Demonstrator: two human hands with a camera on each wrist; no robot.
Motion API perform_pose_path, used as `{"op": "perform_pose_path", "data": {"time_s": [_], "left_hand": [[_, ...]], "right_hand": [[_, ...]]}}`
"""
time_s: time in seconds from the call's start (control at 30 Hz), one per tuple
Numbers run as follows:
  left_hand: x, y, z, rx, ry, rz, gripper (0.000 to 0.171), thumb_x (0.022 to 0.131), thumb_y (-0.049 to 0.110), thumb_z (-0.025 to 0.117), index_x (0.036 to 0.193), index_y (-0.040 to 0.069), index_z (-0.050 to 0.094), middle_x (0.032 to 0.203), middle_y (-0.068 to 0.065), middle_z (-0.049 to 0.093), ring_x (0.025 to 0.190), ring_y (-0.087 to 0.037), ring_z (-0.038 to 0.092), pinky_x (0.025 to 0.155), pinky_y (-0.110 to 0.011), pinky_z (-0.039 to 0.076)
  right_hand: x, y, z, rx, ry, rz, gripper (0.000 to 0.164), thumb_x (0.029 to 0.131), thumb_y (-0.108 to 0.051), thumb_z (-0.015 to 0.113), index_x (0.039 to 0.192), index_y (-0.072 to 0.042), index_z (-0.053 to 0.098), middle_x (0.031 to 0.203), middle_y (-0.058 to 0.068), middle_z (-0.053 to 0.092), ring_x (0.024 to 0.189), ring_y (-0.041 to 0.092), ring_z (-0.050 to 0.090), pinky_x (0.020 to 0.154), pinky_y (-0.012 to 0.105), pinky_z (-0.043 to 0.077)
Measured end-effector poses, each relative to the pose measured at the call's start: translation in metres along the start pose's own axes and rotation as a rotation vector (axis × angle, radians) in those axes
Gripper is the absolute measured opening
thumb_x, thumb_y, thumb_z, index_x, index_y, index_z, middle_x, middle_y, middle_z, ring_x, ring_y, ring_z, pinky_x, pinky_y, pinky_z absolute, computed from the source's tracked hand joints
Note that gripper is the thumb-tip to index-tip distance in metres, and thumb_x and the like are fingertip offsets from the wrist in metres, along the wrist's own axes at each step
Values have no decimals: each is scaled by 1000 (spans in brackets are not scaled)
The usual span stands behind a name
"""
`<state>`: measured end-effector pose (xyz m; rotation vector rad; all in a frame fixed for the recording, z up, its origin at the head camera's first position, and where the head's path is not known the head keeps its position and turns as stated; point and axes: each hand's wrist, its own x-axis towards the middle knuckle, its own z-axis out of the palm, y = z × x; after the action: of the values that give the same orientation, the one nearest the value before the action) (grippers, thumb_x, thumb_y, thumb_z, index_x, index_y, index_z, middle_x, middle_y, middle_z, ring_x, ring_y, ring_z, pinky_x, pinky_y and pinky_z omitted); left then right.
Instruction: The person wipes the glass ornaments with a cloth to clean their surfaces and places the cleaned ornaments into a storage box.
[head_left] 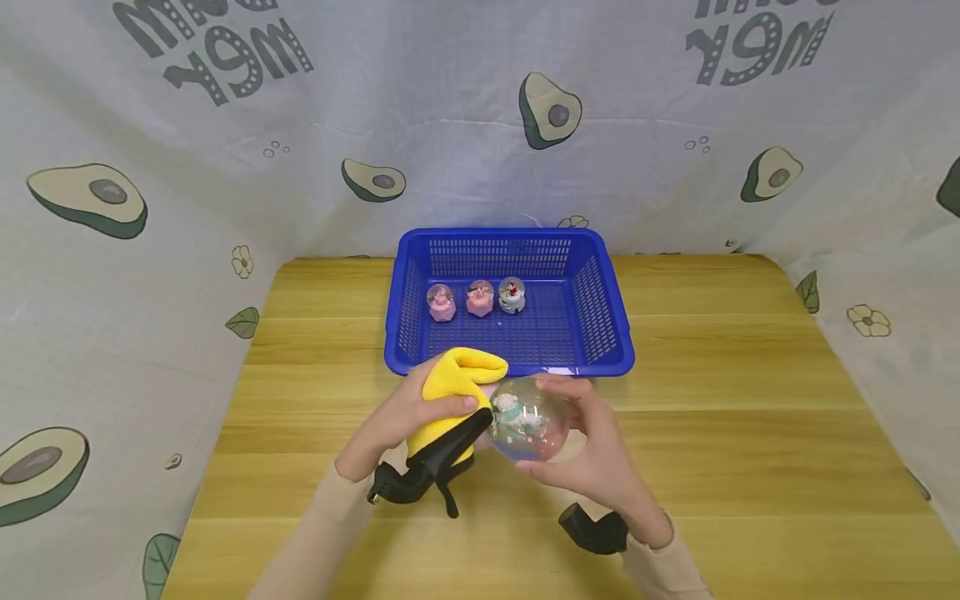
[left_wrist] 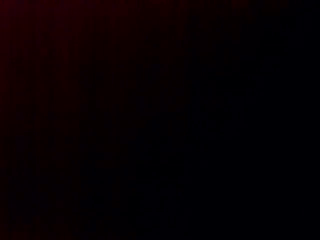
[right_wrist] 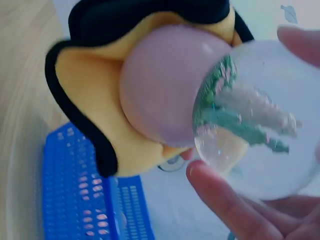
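Observation:
A large snow globe (head_left: 531, 421) is held between both hands in front of the basket. My right hand (head_left: 600, 446) grips its clear ball, thumb below and fingers above in the head view. The left hand (head_left: 408, 408) holds a yellow cloth (head_left: 456, 375) with black edging against the globe's base side. In the right wrist view, the rounded pink base (right_wrist: 165, 85) lies against the cloth, and pale and green figures show inside the ball. Right-hand fingers (right_wrist: 225, 205) touch the glass there. The left wrist view is almost black, so nothing can be made out.
Behind the hands stands a blue plastic basket (head_left: 510, 369) on the wooden table (head_left: 712, 417). Inside are two small pink snow globes (head_left: 441, 304) and a white one (head_left: 512, 297), all near its left and middle. An avocado-print cloth (head_left: 450, 100) hangs behind and at the sides.

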<state>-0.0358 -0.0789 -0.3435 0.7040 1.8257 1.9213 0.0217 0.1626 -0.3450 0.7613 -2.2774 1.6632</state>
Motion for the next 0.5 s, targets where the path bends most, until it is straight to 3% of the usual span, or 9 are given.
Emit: {"op": "perform_pose_path", "data": {"time_s": [0.17,0.33,0.5], "left_hand": [[-1,-6,-6,-170,-131,-80,50,89,22,61,135,7,47,125,-13,57,105,-26,59,87,-35,51],[-5,-16,-8,-295,-240,-111,54,89,19,57,136,0,40,129,-19,53,109,-29,56,94,-37,47],[-9,-26,-6,-377,-281,-153,54,88,20,56,134,0,38,120,-16,55,103,-25,56,91,-34,49]], "right_hand": [[7,-5,-5,-51,-134,-203,67,73,-39,83,125,-10,52,126,16,57,104,23,60,76,31,54],[13,-11,-9,-125,-237,-404,55,79,-36,78,125,-13,56,127,20,55,105,30,61,87,32,51],[15,-14,-12,-134,-317,-487,61,69,-22,83,123,-12,57,129,20,54,104,31,62,86,32,51]]}}
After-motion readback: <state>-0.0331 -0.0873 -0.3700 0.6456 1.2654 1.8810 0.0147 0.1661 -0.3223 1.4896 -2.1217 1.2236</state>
